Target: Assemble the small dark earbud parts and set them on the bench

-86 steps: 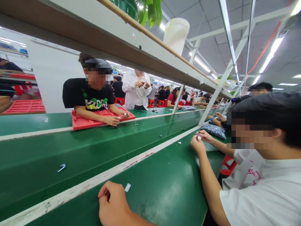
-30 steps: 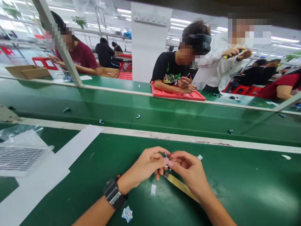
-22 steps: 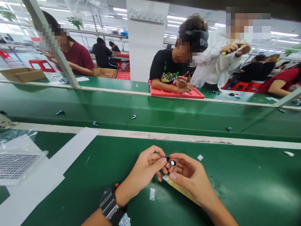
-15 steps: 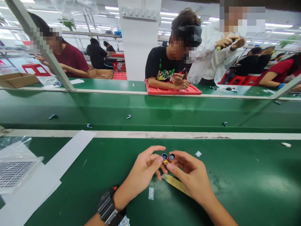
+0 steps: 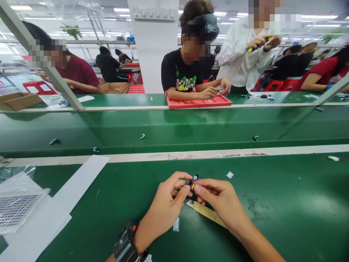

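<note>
My left hand [image 5: 163, 207] and my right hand [image 5: 220, 203] meet fingertip to fingertip over the green bench and pinch a small dark part with two round lens-like pieces [image 5: 192, 179] between them. A black watch [image 5: 125, 245] sits on my left wrist. Under my right hand lies a yellowish strip [image 5: 207, 213]. A small white label [image 5: 176, 224] lies flat by my left hand, and another small white square [image 5: 229, 174] lies just beyond my right hand.
White paper sheets [image 5: 60, 202] and a clear bag over a mesh tray [image 5: 15, 203] lie at the left. Small parts [image 5: 142, 136] ride the green conveyor [image 5: 174, 127] ahead. Across it, a person in a black shirt leans on a red tray [image 5: 197, 102]; other people sit nearby.
The view swung from the right-hand neighbour to my own bench. My two hands came together on the small part and have kept turning it between the fingertips.
</note>
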The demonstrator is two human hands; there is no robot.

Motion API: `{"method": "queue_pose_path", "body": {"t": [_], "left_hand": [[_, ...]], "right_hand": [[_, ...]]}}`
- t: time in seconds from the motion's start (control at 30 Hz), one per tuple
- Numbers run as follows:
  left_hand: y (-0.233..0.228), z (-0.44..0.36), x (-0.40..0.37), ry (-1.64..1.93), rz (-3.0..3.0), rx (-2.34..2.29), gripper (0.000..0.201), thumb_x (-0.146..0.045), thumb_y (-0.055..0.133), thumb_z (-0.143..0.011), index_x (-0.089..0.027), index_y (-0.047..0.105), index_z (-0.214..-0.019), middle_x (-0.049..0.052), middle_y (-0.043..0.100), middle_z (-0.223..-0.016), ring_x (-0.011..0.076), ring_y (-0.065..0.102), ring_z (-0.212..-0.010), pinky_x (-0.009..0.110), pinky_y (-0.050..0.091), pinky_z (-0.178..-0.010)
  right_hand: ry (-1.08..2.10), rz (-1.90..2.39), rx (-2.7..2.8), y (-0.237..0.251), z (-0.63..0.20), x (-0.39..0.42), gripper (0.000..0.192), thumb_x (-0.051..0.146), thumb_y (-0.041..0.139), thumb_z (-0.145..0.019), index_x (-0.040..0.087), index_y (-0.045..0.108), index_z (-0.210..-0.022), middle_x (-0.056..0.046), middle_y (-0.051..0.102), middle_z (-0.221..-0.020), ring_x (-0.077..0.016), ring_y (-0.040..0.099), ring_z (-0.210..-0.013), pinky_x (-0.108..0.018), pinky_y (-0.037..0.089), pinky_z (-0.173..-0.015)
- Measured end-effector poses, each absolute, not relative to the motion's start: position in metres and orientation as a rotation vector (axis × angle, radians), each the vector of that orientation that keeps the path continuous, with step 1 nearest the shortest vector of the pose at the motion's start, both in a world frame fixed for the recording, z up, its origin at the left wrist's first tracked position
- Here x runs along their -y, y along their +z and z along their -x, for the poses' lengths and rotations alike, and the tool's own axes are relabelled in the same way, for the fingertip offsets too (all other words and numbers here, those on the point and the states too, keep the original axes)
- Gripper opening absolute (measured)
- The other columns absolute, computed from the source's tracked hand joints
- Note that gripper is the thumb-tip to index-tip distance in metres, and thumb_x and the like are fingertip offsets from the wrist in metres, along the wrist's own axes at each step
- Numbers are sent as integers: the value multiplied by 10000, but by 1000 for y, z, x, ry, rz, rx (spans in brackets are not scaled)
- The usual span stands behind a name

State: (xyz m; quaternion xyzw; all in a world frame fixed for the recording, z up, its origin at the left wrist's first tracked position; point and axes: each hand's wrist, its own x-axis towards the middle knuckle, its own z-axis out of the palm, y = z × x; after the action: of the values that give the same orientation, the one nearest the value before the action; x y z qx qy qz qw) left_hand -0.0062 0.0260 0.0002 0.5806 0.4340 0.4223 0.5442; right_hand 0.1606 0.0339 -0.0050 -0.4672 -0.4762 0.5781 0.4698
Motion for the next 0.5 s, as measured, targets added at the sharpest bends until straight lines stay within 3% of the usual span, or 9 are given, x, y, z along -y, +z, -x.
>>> {"method": "queue_pose_path", "body": {"t": [0.13,0.3,0.5], "left_hand": [[-3,5,-25,1057,-1521,-1083,169,-189,572,-922,-178,662,-1064,61,732,-928,163,679,-803,223,526,-651],[-7,4,-28,1131,-1560,-1097,191,-149,616,-864,-143,735,-1013,76,724,-893,173,693,-781,246,568,-680],[-8,5,-28,1173,-1632,-1098,262,-70,619,-845,-191,788,-1005,72,776,-979,172,717,-833,252,568,-768]], "right_hand": [[1438,1128,1150,-5,-160,-34,325,473,848,-679,155,799,-722,-8,650,-524,-101,538,-493,-223,453,-499],[1499,1109,1094,-5,-161,-35,347,480,866,-661,145,775,-675,7,634,-518,-76,523,-471,-202,431,-491],[1599,1085,1047,-8,-164,-36,378,490,905,-596,139,774,-649,-1,645,-538,-67,532,-471,-196,435,-489]]}}
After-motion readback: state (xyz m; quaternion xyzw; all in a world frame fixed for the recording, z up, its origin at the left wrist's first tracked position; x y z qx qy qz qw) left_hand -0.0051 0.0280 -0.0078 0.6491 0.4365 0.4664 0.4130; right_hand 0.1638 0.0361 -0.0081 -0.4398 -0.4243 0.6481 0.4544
